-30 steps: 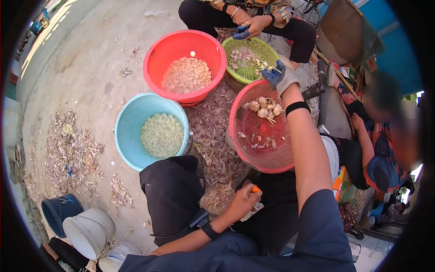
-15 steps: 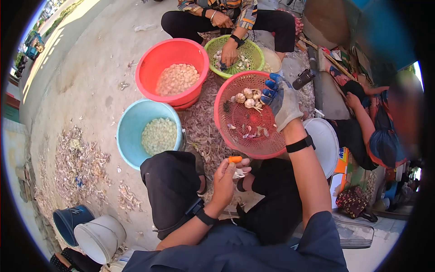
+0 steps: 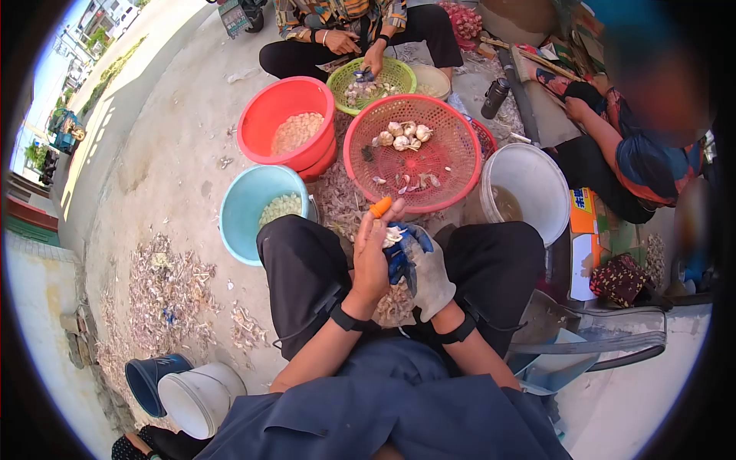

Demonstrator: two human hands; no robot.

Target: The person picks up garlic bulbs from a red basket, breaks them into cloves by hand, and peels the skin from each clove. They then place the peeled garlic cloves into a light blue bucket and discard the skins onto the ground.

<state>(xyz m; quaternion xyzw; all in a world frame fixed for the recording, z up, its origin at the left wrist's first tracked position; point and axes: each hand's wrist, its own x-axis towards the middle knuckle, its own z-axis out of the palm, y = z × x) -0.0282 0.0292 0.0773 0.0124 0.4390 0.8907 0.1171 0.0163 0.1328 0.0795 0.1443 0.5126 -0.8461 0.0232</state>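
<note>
Over my lap, my hands are close together around whitish garlic. My left hand is bare with an orange finger cover on one finger, and it holds the garlic from the left. My right hand, in a grey glove with blue fingertips, closes on it from the other side; its fingers partly hide the garlic. Just beyond stands a red mesh basket with several whole garlic bulbs and some loose cloves and skins.
Peeled cloves lie in the light blue bucket and the red tub. Across from me, a person's hand is at a green basket. A white bucket stands right, near another seated person. Garlic skins litter the ground.
My right hand has come back from the red basket to my left hand over my lap. The view has shifted, and the other person's hand has lifted from low in the green basket.
</note>
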